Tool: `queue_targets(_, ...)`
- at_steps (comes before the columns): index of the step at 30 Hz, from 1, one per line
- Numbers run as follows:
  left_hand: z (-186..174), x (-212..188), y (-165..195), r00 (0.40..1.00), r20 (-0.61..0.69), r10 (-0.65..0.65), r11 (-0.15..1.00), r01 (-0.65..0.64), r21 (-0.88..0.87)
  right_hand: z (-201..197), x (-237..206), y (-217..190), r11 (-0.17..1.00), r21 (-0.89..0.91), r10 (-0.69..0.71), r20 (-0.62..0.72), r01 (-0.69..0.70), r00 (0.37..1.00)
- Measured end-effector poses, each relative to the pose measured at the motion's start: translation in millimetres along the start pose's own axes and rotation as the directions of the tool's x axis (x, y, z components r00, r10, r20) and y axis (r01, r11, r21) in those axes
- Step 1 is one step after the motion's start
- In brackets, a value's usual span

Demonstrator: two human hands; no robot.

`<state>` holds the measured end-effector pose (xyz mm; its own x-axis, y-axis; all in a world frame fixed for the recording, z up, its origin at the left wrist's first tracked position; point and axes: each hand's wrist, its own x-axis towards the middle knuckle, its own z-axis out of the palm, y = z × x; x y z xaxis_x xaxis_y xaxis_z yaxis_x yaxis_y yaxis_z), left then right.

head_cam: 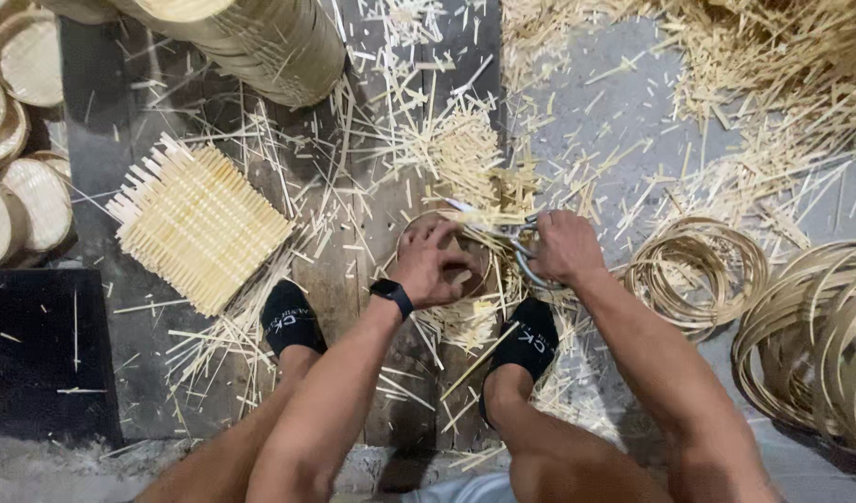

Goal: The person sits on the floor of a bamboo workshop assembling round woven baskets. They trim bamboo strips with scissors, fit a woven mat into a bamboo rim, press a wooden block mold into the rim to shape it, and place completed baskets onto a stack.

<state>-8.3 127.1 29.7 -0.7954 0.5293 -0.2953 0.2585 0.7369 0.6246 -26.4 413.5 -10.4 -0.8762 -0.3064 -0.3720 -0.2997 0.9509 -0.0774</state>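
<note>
Your left hand [434, 263] lay spread, pressing the round basket [446, 256] above your feet, while your right hand [560, 247], closed on scissors [502, 228], pointed the blades leftward across its far rim.

Beyond the fingertips of the left hand [434, 264]: floor heaped with bamboo offcuts [465, 154], passable only over litter. Left of them, a woven mat [197, 224] blocks. Right of the right hand [563, 247], stacked hoops [696, 270] crowd close; bare grey floor [586, 121] lies farther out.
</note>
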Motion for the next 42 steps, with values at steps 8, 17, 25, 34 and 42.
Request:
queue_targets(8, 31.2, 6.3, -41.7, 0.79, -0.487, -0.372, 0.861, 0.097, -0.5, 11.2, -3.3, 39.2, 0.711, 0.356, 0.56, 0.235, -0.606, 0.795)
queue_targets(17, 57.5, 42.9, -78.3, 0.711, -0.109, -0.695, 0.473, 0.338, -0.814, 19.3, -5.4, -10.0, 0.659, 0.635, 0.343, 0.225, -0.404, 0.912)
queue_targets(25, 64.4, 70.2, -53.4, 0.708, -0.204, -0.676, 0.659, 0.456, -0.599, 40.2, 9.8, -35.1, 0.455, 0.795, 0.305, 0.284, -0.401, 0.909)
queue_targets(34, 69.1, 33.1, -70.8, 0.653, -0.368, -0.662, 0.711, 0.39, -0.586, -1.9, -9.2, -1.0, -0.054, 0.902, 0.375, 0.416, -0.428, 0.829)
queue_targets(42, 100.3, -12.4, -73.6, 0.599, 0.007, -0.801, 0.309, 0.424, -0.851, 42.2, -28.6, 1.4, -0.092, 0.812, 0.199, 0.582, -0.576, 0.789)
